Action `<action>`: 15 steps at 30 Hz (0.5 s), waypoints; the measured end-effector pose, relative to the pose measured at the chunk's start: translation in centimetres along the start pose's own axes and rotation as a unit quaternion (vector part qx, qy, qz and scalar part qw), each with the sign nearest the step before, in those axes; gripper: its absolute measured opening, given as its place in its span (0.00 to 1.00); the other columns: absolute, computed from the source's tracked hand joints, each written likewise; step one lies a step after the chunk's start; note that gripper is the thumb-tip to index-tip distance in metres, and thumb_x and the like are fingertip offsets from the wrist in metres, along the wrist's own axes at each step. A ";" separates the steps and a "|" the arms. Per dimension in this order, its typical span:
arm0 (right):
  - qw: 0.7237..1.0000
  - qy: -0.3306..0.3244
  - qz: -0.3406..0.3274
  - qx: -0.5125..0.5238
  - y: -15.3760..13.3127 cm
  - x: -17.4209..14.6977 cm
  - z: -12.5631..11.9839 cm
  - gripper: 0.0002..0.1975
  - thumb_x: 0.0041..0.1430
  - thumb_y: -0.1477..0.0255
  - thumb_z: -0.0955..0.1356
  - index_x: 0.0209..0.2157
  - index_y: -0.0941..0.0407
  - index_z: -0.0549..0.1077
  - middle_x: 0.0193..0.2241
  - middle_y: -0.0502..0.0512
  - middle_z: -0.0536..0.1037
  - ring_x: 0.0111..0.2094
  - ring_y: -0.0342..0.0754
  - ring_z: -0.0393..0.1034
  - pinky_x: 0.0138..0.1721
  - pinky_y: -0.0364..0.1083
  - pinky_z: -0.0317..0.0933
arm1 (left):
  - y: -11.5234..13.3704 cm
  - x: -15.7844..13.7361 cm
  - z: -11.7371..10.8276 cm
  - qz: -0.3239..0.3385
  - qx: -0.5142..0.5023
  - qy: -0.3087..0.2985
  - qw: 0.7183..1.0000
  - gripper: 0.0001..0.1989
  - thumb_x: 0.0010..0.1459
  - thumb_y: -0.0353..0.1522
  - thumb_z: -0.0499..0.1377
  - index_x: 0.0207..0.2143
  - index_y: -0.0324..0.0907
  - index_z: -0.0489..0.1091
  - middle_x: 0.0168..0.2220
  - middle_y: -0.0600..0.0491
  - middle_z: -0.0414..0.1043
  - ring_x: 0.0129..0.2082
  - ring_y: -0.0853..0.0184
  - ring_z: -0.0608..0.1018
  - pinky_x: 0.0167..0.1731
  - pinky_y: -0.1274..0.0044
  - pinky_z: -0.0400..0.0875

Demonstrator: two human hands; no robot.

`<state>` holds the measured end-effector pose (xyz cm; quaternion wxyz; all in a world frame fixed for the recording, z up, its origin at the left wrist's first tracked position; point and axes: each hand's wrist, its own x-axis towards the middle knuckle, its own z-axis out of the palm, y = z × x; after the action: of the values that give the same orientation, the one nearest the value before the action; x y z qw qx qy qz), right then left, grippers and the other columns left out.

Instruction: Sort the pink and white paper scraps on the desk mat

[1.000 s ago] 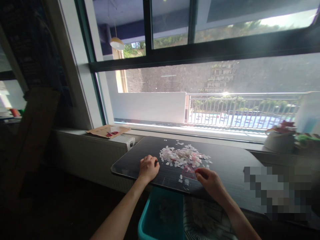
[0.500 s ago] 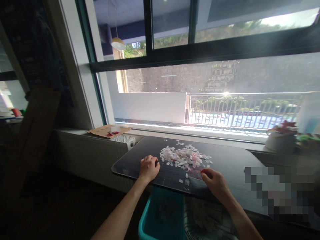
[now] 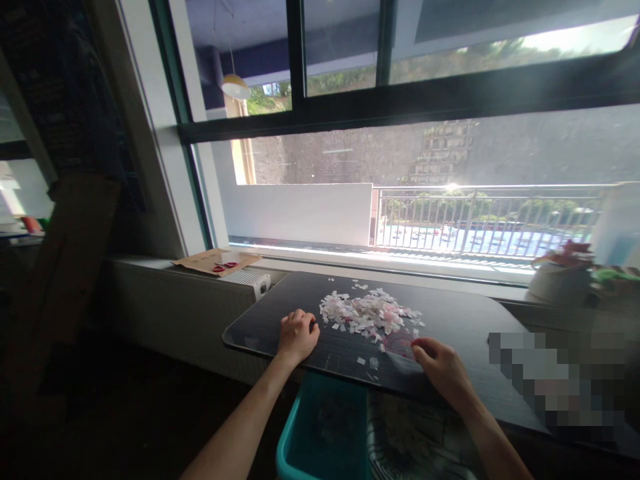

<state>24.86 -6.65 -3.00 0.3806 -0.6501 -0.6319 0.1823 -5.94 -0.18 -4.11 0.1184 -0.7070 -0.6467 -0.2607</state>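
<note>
A heap of small torn paper scraps (image 3: pixel 367 312), white with some pink, lies on the dark table (image 3: pixel 465 320). My left hand (image 3: pixel 299 333) rests on the tabletop left of the heap, fingers curled in; whatever they hold, if anything, is hidden. At the heap's near right edge, my right hand (image 3: pixel 437 360) is closed in a pinch on the edge of a thin, see-through sheet with pink-red markings (image 3: pixel 400 343). The sheet lies low over the table, touching or very near the scraps. A few loose scraps (image 3: pixel 367 362) lie between my hands.
Below the table's front edge stands a teal bin (image 3: pixel 287 440) with scraps inside. Red-handled scissors (image 3: pixel 225 267) lie on brown paper (image 3: pixel 193 265) on the sill at left. A potted plant (image 3: pixel 563 277) sits at right. The window (image 3: pixel 340 213) is behind the table.
My right hand has shifted slightly right, drawing the see-through sheet along with it. A scrap near the sheet has moved right too. My left hand stays in place.
</note>
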 end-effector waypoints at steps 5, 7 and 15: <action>1.000 -0.009 -0.003 0.000 -0.2 -0.1 0.0 0.18 0.51 0.62 0.60 0.33 0.57 0.76 0.29 0.55 0.80 0.34 0.53 0.73 0.36 0.46 0.60 | 0.0 0.0 -0.1 0.002 0.002 0.000 1.000 0.09 0.54 0.33 0.53 0.34 0.43 0.71 0.36 0.50 0.70 0.40 0.61 0.72 0.45 0.68 0.61; 0.999 -0.026 -0.019 0.011 -0.4 -0.1 0.2 0.17 0.51 0.63 0.61 0.32 0.57 0.76 0.27 0.54 0.79 0.32 0.52 0.73 0.35 0.46 0.60 | 0.1 0.0 -0.2 0.002 0.002 -0.001 1.000 0.09 0.55 0.33 0.53 0.34 0.43 0.71 0.36 0.50 0.71 0.40 0.61 0.72 0.45 0.68 0.61; 0.999 -0.010 -0.020 0.033 -0.1 -0.1 0.5 0.15 0.49 0.63 0.62 0.31 0.56 0.77 0.25 0.53 0.79 0.30 0.52 0.72 0.34 0.46 0.60 | 0.3 0.0 -0.2 -0.001 -0.001 -0.004 1.000 0.09 0.55 0.34 0.53 0.34 0.43 0.72 0.36 0.50 0.70 0.40 0.61 0.71 0.45 0.68 0.61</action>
<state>24.49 -6.61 -3.27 0.3995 -0.6225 -0.6421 0.2017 -5.73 -0.37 -3.89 0.1146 -0.7072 -0.6478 -0.2590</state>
